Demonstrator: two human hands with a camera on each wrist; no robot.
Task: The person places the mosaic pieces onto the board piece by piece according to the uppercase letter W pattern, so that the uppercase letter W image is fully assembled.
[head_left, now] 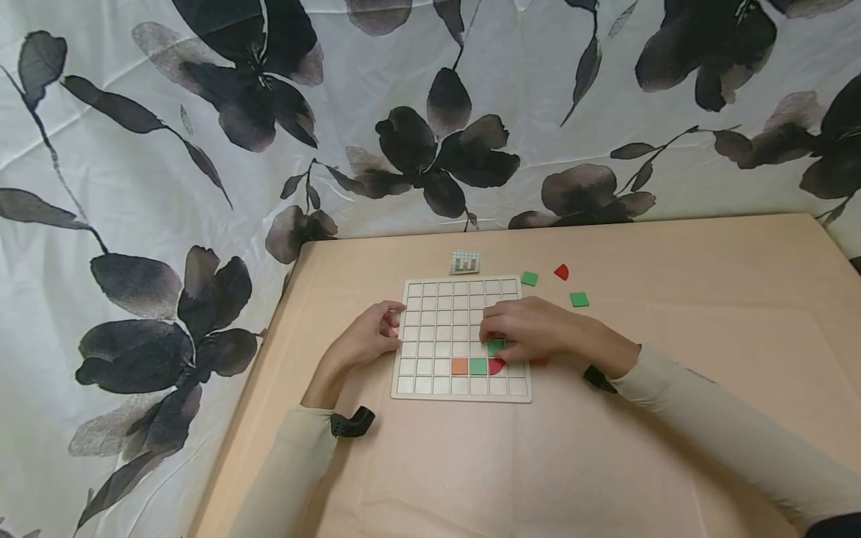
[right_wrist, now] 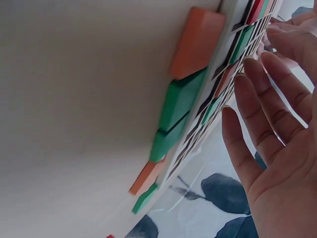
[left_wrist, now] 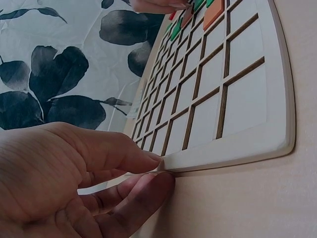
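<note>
A white board with a square grid (head_left: pixel 437 288) lies flat on the table. At its left edge my left hand (head_left: pixel 368 333) holds the rim, thumb and bent fingers meeting there in the left wrist view. Over the right part of the board is my right hand (head_left: pixel 538 326); its fingers (right_wrist: pixel 267 111) look loosely extended, with no piece visible in them. Below it sit an orange square tile (head_left: pixel 460 366), a green square tile (head_left: pixel 478 366), a red rounded tile (head_left: pixel 496 366) and another green tile (head_left: pixel 495 346), partly covered by the hand.
Beyond the board lies a small patterned card (head_left: pixel 466 261). Loose on the table at right are a green tile (head_left: pixel 529 279), a red tile (head_left: pixel 561 271) and another green tile (head_left: pixel 579 300). Several orange and green pieces (right_wrist: pixel 183 99) line the board's right side. A floral cloth (head_left: pixel 363 90) hangs behind.
</note>
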